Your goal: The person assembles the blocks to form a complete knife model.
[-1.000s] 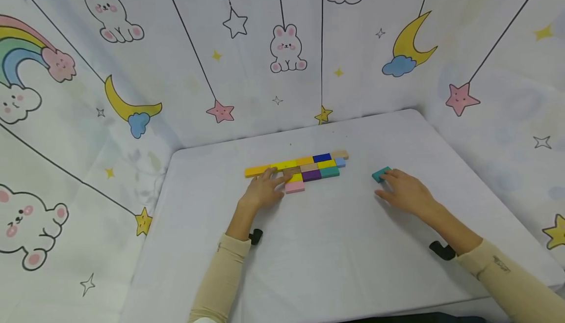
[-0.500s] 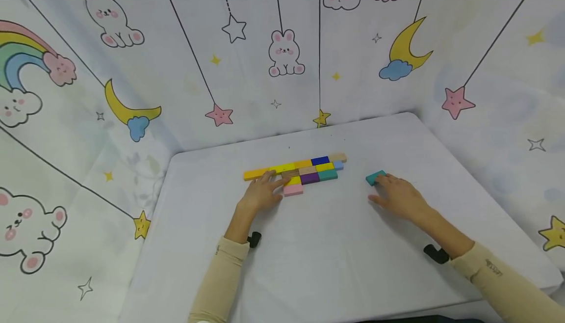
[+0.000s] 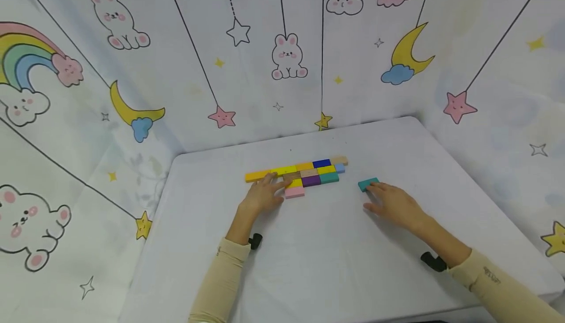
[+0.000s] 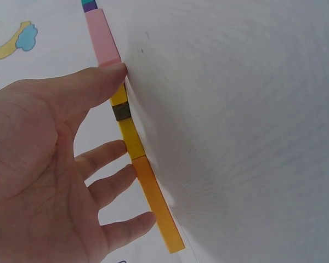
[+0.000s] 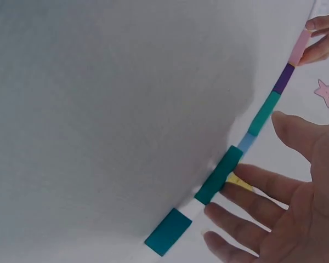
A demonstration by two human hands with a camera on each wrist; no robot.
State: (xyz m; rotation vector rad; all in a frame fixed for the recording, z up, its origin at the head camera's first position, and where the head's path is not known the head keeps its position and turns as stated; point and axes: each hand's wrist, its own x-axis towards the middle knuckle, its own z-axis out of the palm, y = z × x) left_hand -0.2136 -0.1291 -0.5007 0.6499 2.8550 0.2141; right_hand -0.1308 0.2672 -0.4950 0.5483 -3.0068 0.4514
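Observation:
Flat coloured blocks lie in stepped rows on the white table, including an orange block [image 4: 158,205], a yellow block [image 3: 326,170], a purple block [image 3: 311,180] and a pink block [image 3: 294,192]. At the rows' left end, my left hand [image 3: 262,195] rests with extended fingers touching the blocks; its thumb is against the pink block's end. To the right, my right hand [image 3: 395,205] touches a loose teal block [image 3: 368,184] with its fingertips, thumb apart. A second teal block [image 5: 168,232] shows in the right wrist view; the head view does not plainly show it.
The white table [image 3: 335,264] stretches in front of and around the blocks. Behind it hangs a printed cloth backdrop [image 3: 247,82] with bunnies, stars and moons. Black wrist cameras sit under both wrists.
My right hand has slid left and slightly nearer with the teal block, bringing it closer to the rows. My left hand has stayed in place at the rows' left end.

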